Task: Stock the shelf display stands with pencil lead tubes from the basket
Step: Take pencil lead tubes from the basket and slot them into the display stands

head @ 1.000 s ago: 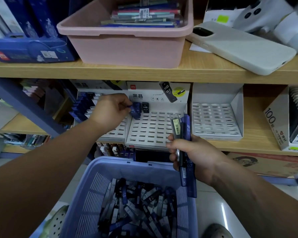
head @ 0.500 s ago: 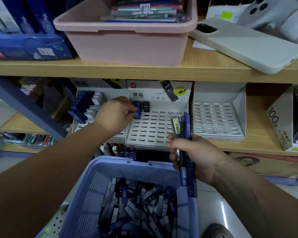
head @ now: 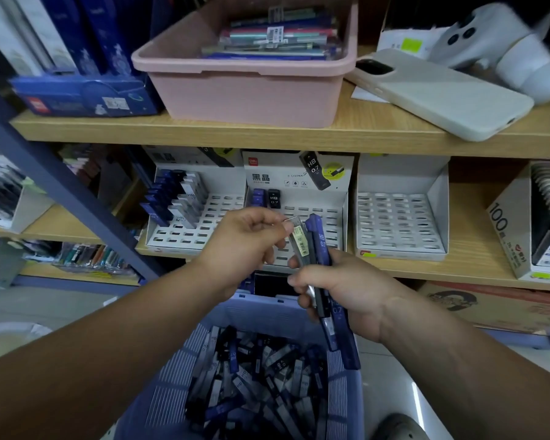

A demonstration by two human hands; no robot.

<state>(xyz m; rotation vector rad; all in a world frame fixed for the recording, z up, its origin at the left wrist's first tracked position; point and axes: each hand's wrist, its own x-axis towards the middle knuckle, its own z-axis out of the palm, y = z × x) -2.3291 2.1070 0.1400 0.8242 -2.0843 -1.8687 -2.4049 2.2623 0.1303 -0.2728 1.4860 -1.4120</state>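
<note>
While clamped upright in the right hand (head: 340, 290), fanned a little at the top: bundle (head: 317, 249) of slim blue and smoky-grey plastic pencil lead tubes, raised just in front of the middle stand, probably for drawing off one at a time. Gripped low down, fingers wrapped round, leaving the upper ends free for picking. Pinched near its top by the left hand (head: 248, 242), thumb against fingertips, apparently, though hard to swear to through the blur: frontmost grey tube (head: 300, 241), marked with a pale barcode sticker. Long, flat-sided, translucent; "0.7" printed on the blue ones.

Just behind, white cardboard display stand (head: 337, 214) with a slotted tray, sloped forward for easy reading and reaching. Already seated upright in its back row: one blue tube (head: 258, 198) and one black tube (head: 273, 198). To its left, a matching stand (head: 216, 217) partly filled with blue and white tubes; to its right, another (head: 400, 223) showing only slots. All three on a pale wooden shelf (head: 477, 258).

Below the hands, blue slatted plastic basket (head: 172, 395), heaped with loose tubes (head: 261, 376), parked close underneath, likely to shorten each reach.
</note>
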